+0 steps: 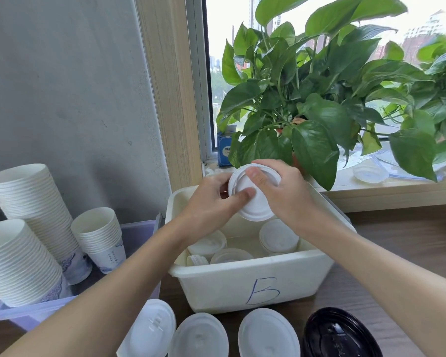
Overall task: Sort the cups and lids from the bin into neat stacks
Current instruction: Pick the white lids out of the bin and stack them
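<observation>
Both hands, the left hand (211,199) and the right hand (281,191), are gripping one white lid (252,199) together above the bin (242,284), probably separating it, and next it is needing placement on the matching lid stack (267,333) in front.

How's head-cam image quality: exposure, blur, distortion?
Head view: sky through the window is blown out; the wooden frame leans from wide-angle distortion; soft daylight, no hard shadows; left hand, right hand and the white lid they hold are sharp; loose lids barely contrast with the bin.
</observation>
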Motion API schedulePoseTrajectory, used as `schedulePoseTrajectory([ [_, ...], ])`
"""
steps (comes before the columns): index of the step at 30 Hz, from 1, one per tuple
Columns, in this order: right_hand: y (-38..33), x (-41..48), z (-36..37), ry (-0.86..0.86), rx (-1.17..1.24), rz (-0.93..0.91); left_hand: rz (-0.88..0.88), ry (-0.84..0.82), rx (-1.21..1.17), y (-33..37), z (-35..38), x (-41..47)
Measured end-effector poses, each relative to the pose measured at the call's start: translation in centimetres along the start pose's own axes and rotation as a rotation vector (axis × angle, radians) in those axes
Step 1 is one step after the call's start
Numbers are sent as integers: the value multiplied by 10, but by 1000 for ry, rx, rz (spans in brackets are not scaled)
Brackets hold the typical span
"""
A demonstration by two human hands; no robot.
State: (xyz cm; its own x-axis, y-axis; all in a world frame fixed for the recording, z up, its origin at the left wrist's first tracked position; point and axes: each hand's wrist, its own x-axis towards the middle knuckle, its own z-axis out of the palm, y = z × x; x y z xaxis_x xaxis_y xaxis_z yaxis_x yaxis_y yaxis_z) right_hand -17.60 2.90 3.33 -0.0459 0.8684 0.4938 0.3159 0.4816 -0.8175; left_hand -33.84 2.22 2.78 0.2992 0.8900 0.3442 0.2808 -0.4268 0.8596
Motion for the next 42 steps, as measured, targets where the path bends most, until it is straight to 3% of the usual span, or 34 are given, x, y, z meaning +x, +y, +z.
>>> schedulePoseTrajectory([
  [17,3,0,-3,-53,28,11,50,14,9,4,1,0],
  [23,4,3,-5,29,2,-29,-66,23,-38,-3,0,4],
  [27,2,1,-4,-23,56,8,-44,11,-61,-2,-1,2],
  [34,-2,-1,-7,-121,-57,29,-4,-36,9,2,2,-2],
  [42,3,1,0,-104,-110,-69,39,-13,15,3,-2,-3],
])
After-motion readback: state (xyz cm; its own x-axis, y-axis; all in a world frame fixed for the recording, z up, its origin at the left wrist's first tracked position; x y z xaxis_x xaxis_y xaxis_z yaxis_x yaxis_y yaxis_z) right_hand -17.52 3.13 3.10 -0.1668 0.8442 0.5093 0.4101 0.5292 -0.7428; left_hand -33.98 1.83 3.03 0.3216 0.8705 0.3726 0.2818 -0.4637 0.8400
